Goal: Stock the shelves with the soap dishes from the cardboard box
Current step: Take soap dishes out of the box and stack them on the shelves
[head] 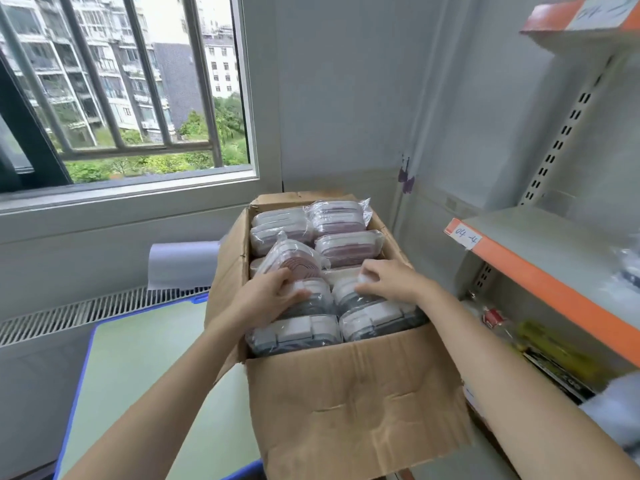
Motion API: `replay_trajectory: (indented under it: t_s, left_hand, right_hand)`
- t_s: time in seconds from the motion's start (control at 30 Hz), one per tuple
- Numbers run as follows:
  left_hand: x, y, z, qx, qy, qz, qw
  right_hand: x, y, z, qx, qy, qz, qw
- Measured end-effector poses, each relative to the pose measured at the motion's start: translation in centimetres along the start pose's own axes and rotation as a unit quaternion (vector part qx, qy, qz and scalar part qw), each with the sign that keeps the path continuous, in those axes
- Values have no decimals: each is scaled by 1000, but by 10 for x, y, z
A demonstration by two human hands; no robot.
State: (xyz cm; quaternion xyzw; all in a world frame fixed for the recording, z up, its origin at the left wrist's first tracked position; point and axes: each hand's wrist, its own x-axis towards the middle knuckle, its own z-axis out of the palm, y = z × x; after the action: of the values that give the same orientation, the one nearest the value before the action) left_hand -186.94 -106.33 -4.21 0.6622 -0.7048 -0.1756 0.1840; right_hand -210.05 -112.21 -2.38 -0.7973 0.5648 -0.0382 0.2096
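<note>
- Head view: the soap dishes (313,330) lay packed in plastic wrap inside the cardboard box (349,403), beside the shelf (540,268); my left hand (268,299) curled round one grey dish; my right hand (388,280) pinched another.
- I judged them light, stiff, and slippery in the film; best gripped by the long edges.

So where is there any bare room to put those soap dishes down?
The grey shelf behind its orange edge strip looks bare at its near left end. The green tabletop left of the cardboard box is open too. The lower shelf is cluttered, and the box itself is packed tight with wrapped soap dishes.
</note>
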Motion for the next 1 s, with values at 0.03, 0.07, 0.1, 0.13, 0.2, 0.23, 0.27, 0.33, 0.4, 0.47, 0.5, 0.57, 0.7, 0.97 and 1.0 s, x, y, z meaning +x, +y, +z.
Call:
replay_trajectory:
  t_s: [0.03,0.07,0.1,0.13,0.2,0.23,0.27,0.33,0.4,0.47,0.5,0.57,0.7,0.97,1.0]
  left_hand:
    - [1,1,-2,-2,17,7,1000]
    - [1,3,-4,-3,37,16,999]
    - [2,5,-7,-7,56,19,998]
    - [2,8,-11,-14,78,19,997]
    - [3,15,-22,-27,136,24,990]
    - [5,18,-27,-40,162,32,986]
    - [8,21,-32,-59,174,36,982]
    - [19,23,-41,-129,164,28,978]
    - [23,35,-51,-283,144,33,948]
    - [19,61,-55,-456,104,15,884]
    - [17,72,-53,-516,86,-5,852]
    - [16,92,-38,-570,9,-38,821]
    - [22,133,6,-593,-100,-74,795]
    - [-6,267,87,-596,-262,-51,757]
    - [-12,284,96,-587,-277,-45,759]
  right_hand:
    - [0,-1,0,2,12,-5,1000]
    - [-2,-1,0,-2,27,-10,1000]
    - [-4,-3,-1,-8,50,-20,999]
    - [-7,-4,-4,-8,74,-29,997]
    - [-13,-8,-12,24,115,-43,992]
    - [-18,-10,-18,52,134,-52,988]
    - [-24,-11,-25,80,156,-58,983]
    - [-36,-10,-37,126,212,-50,968]
    - [-47,-1,-48,156,275,-16,949]
    - [-57,11,-56,242,327,20,913]
    - [-62,17,-58,319,341,27,884]
    - [-79,28,-58,467,348,49,812]
    - [-129,63,-46,604,334,133,711]
    - [-253,158,-41,685,331,155,631]
    - [-271,169,-44,681,330,149,636]
